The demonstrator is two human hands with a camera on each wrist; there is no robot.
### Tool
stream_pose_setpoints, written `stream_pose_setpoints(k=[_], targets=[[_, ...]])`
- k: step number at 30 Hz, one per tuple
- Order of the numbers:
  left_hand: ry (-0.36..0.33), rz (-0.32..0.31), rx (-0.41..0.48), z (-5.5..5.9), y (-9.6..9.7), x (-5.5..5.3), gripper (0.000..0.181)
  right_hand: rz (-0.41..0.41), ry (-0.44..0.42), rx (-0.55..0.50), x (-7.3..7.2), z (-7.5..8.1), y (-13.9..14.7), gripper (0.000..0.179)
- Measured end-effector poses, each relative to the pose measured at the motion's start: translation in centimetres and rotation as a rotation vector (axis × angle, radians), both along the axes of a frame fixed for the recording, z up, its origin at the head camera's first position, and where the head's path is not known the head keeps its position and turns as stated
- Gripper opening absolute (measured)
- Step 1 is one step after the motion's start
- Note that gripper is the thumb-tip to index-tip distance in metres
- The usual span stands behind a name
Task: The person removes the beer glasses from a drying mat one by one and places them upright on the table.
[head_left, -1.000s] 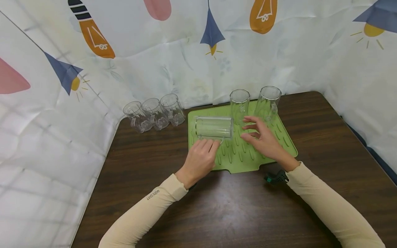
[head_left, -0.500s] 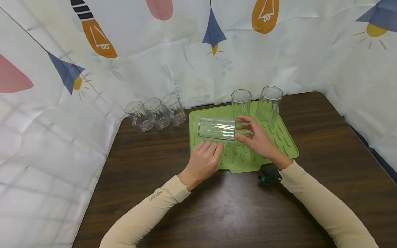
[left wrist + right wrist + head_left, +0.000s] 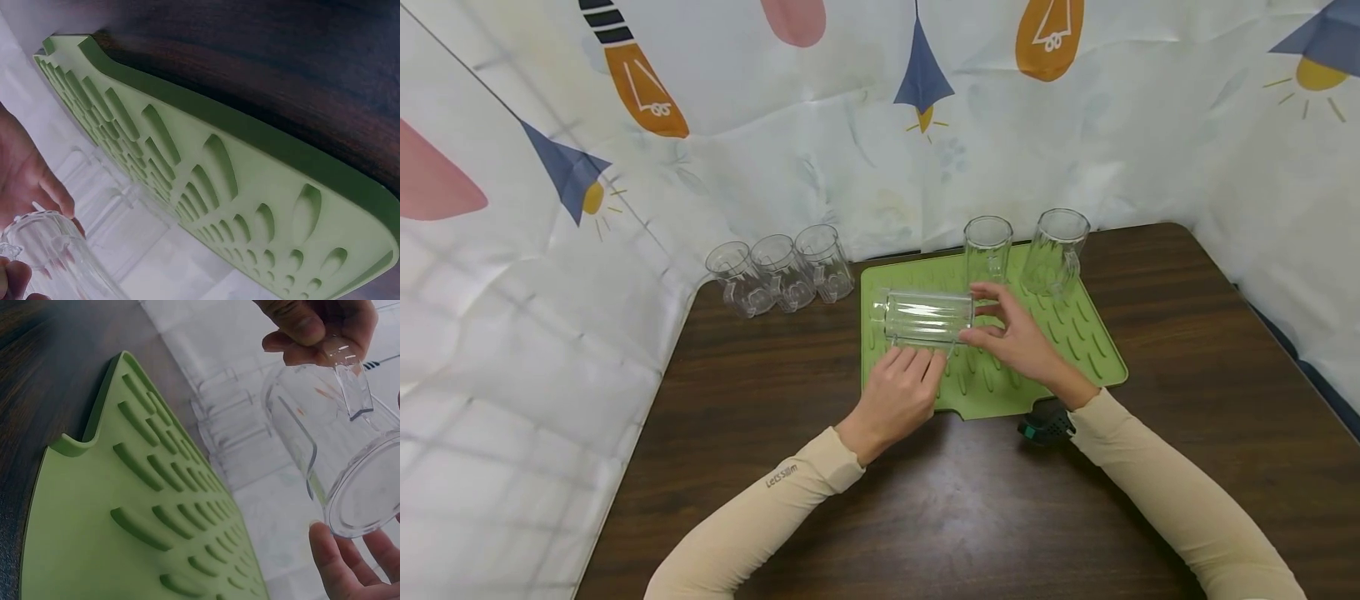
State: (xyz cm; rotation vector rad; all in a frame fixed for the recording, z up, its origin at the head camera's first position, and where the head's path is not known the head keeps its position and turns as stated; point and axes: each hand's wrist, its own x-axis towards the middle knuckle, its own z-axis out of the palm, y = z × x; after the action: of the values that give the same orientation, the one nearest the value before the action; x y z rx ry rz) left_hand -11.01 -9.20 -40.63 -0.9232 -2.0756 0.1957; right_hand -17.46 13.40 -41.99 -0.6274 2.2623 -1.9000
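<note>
A clear glass mug [image 3: 928, 315] lies sideways in the air over the green drying mat [image 3: 981, 398], its handle toward the person. The left hand [image 3: 898, 392] grips that handle with curled fingers. At the mug's right-hand end, the right hand [image 3: 1021, 340] holds the edge between thumb and fingers. In the right wrist view the round end of the mug [image 3: 369, 487] faces the camera, with fingertips at its edge. The left wrist view shows only part of the mug [image 3: 47, 234], cut off at the lower left.
Two clear mugs, one [image 3: 987, 250] beside the other [image 3: 1054, 258], stand on the mat's back part. Three more mugs [image 3: 784, 275] are in a row on the dark wooden table [image 3: 760, 375], left of the mat. Patterned cloth [image 3: 865, 150] hangs behind the table.
The right hand has moved left and come from beside the mug onto its end. The mug, in the left hand, has shifted slightly right and toward the person.
</note>
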Motion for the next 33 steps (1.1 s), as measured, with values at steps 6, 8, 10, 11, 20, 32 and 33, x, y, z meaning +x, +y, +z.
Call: stream_pose_setpoints(k=[6, 8, 10, 11, 20, 32, 33], targets=[[-0.012, 0.017, -0.016, -0.1, 0.09, 0.23, 0.026, 0.007, -0.014, -0.02, 0.02, -0.09, -0.23, 0.075], [-0.022, 0.018, -0.02, -0.13, 0.15, 0.3, 0.025, 0.012, -0.021, -0.032, 0.12, 0.0, -0.31, 0.076], [-0.032, 0.021, -0.024, -0.17, 0.18, 0.41, 0.025, 0.016, -0.025, -0.04, 0.17, 0.08, -0.36, 0.076], [-0.039, 0.022, -0.027, -0.17, 0.2, 0.48, 0.025, 0.019, -0.025, -0.045, 0.2, 0.12, -0.38, 0.076], [-0.073, 0.029, -0.048, -0.33, 0.18, 0.8, 0.024, 0.028, -0.009, -0.045, 0.07, -0.06, -0.27, 0.071], [-0.127, 0.0, -0.03, 0.19, 0.04, 0.95, 0.024, 0.016, -0.006, -0.06, 0.0, 0.13, -0.22, 0.07], [-0.132, -0.007, -0.028, 0.24, 0.02, 0.93, 0.025, 0.016, -0.009, -0.065, 0.0, 0.16, -0.22, 0.07]])
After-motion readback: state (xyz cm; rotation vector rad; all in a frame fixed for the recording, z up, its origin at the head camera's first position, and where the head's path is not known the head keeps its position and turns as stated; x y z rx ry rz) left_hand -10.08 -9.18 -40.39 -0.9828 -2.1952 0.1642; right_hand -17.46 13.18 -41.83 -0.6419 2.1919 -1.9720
